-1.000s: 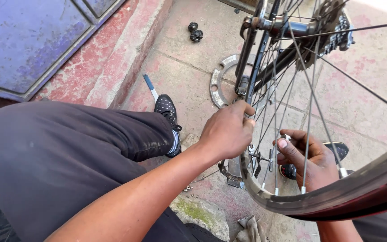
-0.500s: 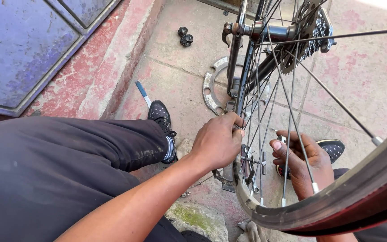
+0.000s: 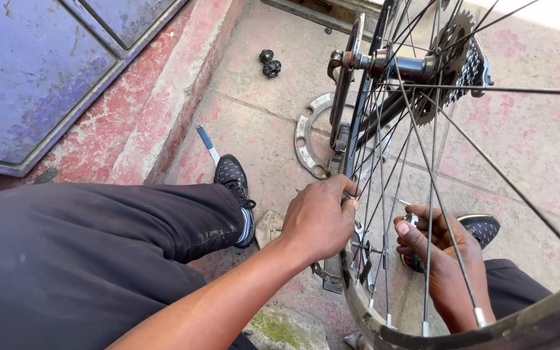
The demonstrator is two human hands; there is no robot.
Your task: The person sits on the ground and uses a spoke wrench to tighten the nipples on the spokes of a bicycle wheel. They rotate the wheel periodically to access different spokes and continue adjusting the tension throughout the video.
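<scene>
Your left hand (image 3: 319,220) pinches a spoke (image 3: 365,170) of the bicycle wheel (image 3: 384,327); your right hand (image 3: 439,253) pinches a small silver tool (image 3: 411,218) behind the spokes.

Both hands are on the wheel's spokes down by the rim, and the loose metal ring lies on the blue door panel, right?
Not quite. In the head view the metal ring lies on the paved ground beside the wheel. Left hand and right hand are at the spokes.

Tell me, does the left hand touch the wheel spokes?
Touching. In the head view, the left hand has its fingertips pressed against the spokes near the rim.
</scene>
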